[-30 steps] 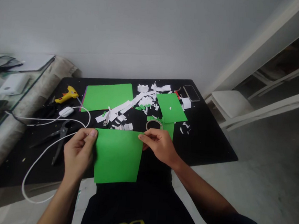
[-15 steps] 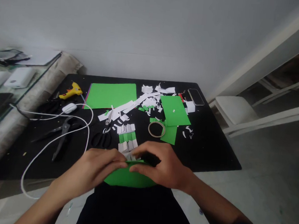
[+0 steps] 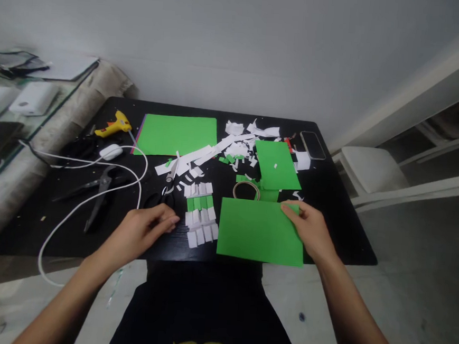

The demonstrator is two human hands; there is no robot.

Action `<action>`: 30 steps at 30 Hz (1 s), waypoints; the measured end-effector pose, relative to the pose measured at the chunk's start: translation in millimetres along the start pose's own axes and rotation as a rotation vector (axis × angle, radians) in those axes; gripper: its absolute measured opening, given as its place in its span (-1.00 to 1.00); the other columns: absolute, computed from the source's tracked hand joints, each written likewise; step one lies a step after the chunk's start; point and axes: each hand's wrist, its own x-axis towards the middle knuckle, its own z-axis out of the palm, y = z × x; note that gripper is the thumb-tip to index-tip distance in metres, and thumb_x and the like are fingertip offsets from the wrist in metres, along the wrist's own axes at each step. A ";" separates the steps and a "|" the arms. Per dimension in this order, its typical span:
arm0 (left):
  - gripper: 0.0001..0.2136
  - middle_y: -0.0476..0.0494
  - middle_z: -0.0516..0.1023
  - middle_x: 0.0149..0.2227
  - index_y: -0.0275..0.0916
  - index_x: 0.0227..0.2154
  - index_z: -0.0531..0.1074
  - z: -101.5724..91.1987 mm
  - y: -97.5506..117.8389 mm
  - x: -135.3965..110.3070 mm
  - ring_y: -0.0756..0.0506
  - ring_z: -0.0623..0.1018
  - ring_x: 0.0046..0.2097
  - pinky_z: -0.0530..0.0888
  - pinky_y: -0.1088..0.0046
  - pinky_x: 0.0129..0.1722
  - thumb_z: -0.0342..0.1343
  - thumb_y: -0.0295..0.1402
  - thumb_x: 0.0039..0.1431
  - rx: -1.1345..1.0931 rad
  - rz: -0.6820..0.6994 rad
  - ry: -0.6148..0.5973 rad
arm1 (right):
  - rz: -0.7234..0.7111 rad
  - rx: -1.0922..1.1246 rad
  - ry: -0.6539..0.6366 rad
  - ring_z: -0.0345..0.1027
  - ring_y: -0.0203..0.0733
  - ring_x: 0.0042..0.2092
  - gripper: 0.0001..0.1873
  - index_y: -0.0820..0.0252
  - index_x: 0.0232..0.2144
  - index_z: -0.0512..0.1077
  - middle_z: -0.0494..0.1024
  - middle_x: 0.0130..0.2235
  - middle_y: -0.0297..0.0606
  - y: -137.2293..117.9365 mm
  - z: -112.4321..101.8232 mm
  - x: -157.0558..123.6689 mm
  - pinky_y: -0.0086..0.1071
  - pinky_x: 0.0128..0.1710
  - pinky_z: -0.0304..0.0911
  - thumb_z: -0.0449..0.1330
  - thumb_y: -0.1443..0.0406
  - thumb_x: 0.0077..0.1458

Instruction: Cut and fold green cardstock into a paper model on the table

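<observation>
1. Green sheet (image 3: 262, 232), one, at the front edge of the bench (image 3: 344, 231), right of centre. Its long axis runs left to right, roughly parallel to that edge; its short sides point toward the wall (image 3: 223, 44). Whether it lies flat or slightly raised cannot be told.
2. Right hand (image 3: 313, 229): fingers grasp the sheet near its far right corner, thumb on top.
3. Left hand (image 3: 145, 229): fingers loosely curled and released, nothing visible between them.
4. Folded paper strips (image 3: 199, 218), four, between the hands: three white, one green, second from the wall. Each runs left to right.
5. Back-left sheet (image 3: 179, 135), green, one, atop coloured sheets. Back-right sheet (image 3: 276, 164), green, one, set askew.
6. Single items: tape roll (image 3: 235, 190), just behind the held sheet, the bench visible through its ring; glue gun (image 3: 116, 126); phone (image 3: 313, 146).
7. Paper scraps (image 3: 237, 149): too many to count.
8. Glass shelf (image 3: 63, 94), far left: two white boxes (image 3: 34, 98), on or under the glass, unclear which.
</observation>
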 end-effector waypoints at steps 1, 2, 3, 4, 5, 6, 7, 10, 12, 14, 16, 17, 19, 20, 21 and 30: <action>-0.80 -0.04 0.63 -0.33 -0.15 -0.24 0.55 10.1 -1.1 -0.5 -0.06 0.63 -0.32 0.56 0.45 -0.30 0.12 -0.19 0.44 0.019 0.033 0.049 | -0.008 -0.027 0.068 0.57 0.01 -0.21 -0.38 0.20 -0.10 0.61 0.68 -0.21 -0.10 10.3 -0.9 0.8 -0.16 -0.26 0.50 0.44 -0.14 -0.02; -0.83 -0.10 0.65 -0.21 -0.15 -0.19 0.55 21.3 -0.7 -1.5 -0.10 0.65 -0.19 0.59 0.38 -0.18 0.14 -0.21 0.43 0.033 0.096 0.076 | -0.027 -0.063 0.121 0.58 0.07 -0.14 -0.30 0.20 -0.01 0.57 0.67 -0.16 -0.06 19.0 -0.4 -0.4 -0.09 -0.19 0.52 0.43 -0.16 -0.03; -0.85 -0.18 0.64 -0.06 -0.15 -0.13 0.55 33.0 0.6 -2.8 -0.16 0.64 -0.03 0.60 0.26 -0.03 0.16 -0.22 0.41 0.064 0.153 0.101 | -0.077 -0.114 0.193 0.57 0.12 -0.08 -0.26 0.19 0.04 0.55 0.65 -0.09 -0.01 25.9 1.1 -3.6 -0.01 -0.12 0.52 0.41 -0.18 -0.03; -0.83 -0.24 0.60 0.07 -0.14 -0.07 0.55 44.5 2.5 -4.6 -0.24 0.60 0.10 0.57 0.12 0.09 0.19 -0.22 0.39 0.124 0.200 0.127 | -0.158 -0.198 0.240 0.54 0.17 0.02 -0.27 0.16 0.09 0.53 0.60 0.03 0.05 30.8 3.4 -8.5 0.08 -0.02 0.50 0.37 -0.18 0.04; -0.78 -0.29 0.54 0.17 -0.13 0.01 0.53 55.3 4.2 -7.0 -0.30 0.55 0.19 0.54 0.01 0.15 0.21 -0.23 0.37 0.203 0.231 0.151 | -0.252 -0.319 0.257 0.48 0.24 0.14 -0.33 0.12 0.12 0.52 0.53 0.14 0.09 34.0 6.2 -14.9 0.18 0.10 0.44 0.33 -0.14 0.12; -0.68 -0.35 0.49 0.24 -0.15 0.11 0.49 64.9 5.4 -9.8 -0.36 0.50 0.25 0.50 -0.10 0.20 0.23 -0.24 0.35 0.272 0.254 0.169 | -0.353 -0.456 0.275 0.36 0.32 0.26 -0.43 0.09 0.09 0.55 0.46 0.23 0.09 35.9 9.2 -22.2 0.31 0.22 0.31 0.31 -0.10 0.18; -0.56 -0.39 0.43 0.31 -0.15 0.22 0.42 73.0 5.5 -13.1 -0.41 0.45 0.31 0.45 -0.18 0.25 0.26 -0.23 0.34 0.328 0.275 0.150 | -0.442 -0.561 0.231 0.22 0.38 0.37 -0.55 0.04 0.05 0.59 0.41 0.30 0.04 36.9 12.3 -30.1 0.42 0.31 0.14 0.29 -0.05 0.24; -0.35 -0.42 0.33 0.41 -0.14 0.39 0.26 88.1 -2.2 -26.5 -0.45 0.37 0.39 0.36 -0.28 0.33 0.29 -0.19 0.30 0.427 0.317 0.047 | -0.617 -0.656 -0.161 0.13 0.34 0.45 -0.71 -0.08 0.01 0.62 0.36 0.39 -0.16 39.1 20.6 -52.8 0.43 0.36 0.11 0.32 0.06 0.29; -0.35 -0.43 0.32 0.42 -0.16 0.39 0.26 91.3 -12.9 -37.7 -0.45 0.37 0.40 0.42 -0.24 0.30 0.29 -0.21 0.31 0.465 0.337 0.046 | -0.631 -0.676 -0.376 0.18 0.30 0.44 -0.58 -0.09 0.14 0.56 0.32 0.43 -0.19 41.0 25.0 -64.2 0.32 0.32 0.28 0.39 0.16 0.24; -0.52 -0.37 0.40 0.37 -0.14 0.32 0.35 89.9 -24.8 -49.7 -0.39 0.44 0.36 0.51 -0.12 0.25 0.19 -0.39 0.37 0.472 0.357 0.100 | -0.646 -0.697 -0.465 0.21 0.24 0.43 -0.50 -0.07 0.21 0.51 0.33 0.43 -0.19 41.8 28.7 -71.1 0.25 0.33 0.32 0.38 0.31 0.25; -0.62 -0.34 0.46 0.33 -0.11 0.22 0.45 85.0 -34.3 -60.6 -0.34 0.50 0.32 0.58 -0.02 0.20 0.15 -0.44 0.39 0.431 0.369 0.157 | -0.665 -0.701 -0.508 0.24 0.19 0.42 -0.51 -0.06 0.20 0.53 0.39 0.40 -0.20 39.4 32.3 -74.0 0.23 0.35 0.30 0.34 0.39 0.27; -0.63 -0.34 0.46 0.33 -0.09 0.21 0.46 81.6 -37.3 -65.2 -0.33 0.51 0.31 0.59 0.03 0.19 0.15 -0.45 0.39 0.393 0.365 0.164 | -0.663 -0.691 -0.533 0.28 0.19 0.40 -0.55 -0.06 0.17 0.56 0.42 0.38 -0.20 36.8 34.4 -74.2 0.22 0.34 0.31 0.35 0.38 0.27; -0.63 -0.31 0.47 0.34 -0.06 0.20 0.48 74.2 -38.5 -71.6 -0.29 0.54 0.29 0.59 0.11 0.18 0.13 -0.44 0.39 0.268 0.332 0.173 | -0.634 -0.657 -0.591 0.32 0.21 0.38 -0.60 -0.05 0.12 0.60 0.48 0.34 -0.19 29.5 39.7 -73.2 0.21 0.32 0.34 0.41 0.29 0.24; -0.65 -0.29 0.51 0.30 -0.06 0.18 0.49 70.8 -37.1 -73.2 -0.27 0.58 0.26 0.60 0.15 0.17 0.11 -0.43 0.41 0.183 0.286 0.194 | -0.613 -0.639 -0.617 0.33 0.23 0.37 -0.60 -0.04 0.10 0.62 0.50 0.33 -0.19 25.3 43.1 -72.4 0.22 0.32 0.34 0.44 0.24 0.21; -0.69 -0.26 0.59 0.22 -0.06 0.15 0.51 67.8 -34.5 -73.6 -0.25 0.63 0.18 0.63 0.20 0.12 0.09 -0.41 0.42 0.084 0.208 0.232 | -0.595 -0.624 -0.635 0.33 0.23 0.37 -0.59 -0.02 0.08 0.63 0.51 0.32 -0.17 21.0 47.1 -71.7 0.22 0.33 0.34 0.47 0.21 0.18; -0.56 -0.15 0.71 -0.22 -0.24 -0.03 0.56 60.4 -9.9 -49.9 -0.14 0.70 -0.35 0.68 0.33 -0.33 0.26 0.03 0.27 -0.836 -0.534 0.434 | -0.638 -0.516 -0.657 0.30 0.19 0.38 -0.64 0.08 0.03 0.66 0.51 0.31 -0.11 4.3 96.9 -72.4 0.12 0.37 0.31 0.47 0.23 0.17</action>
